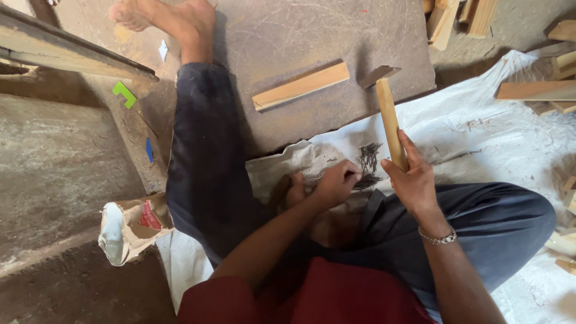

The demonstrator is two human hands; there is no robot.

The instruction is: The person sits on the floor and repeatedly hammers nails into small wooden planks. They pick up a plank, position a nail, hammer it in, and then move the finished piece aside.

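My right hand (414, 177) grips the wooden handle of a hammer (387, 108) held upright, its dark metal head over the edge of a large dark board (300, 36). My left hand (335, 183) reaches with pinched fingers into a pile of small dark nails (368, 159) lying on white sacking (480, 126) between my legs. A light wooden strip (300, 86) lies on the dark board, just left of the hammer head.
My left leg in dark trousers stretches up across the board, bare foot (171, 18) at the top. A torn paper bag (129, 225) sits at lower left. Wood offcuts (534, 90) lie at upper right. A plank (66, 51) crosses the upper left.
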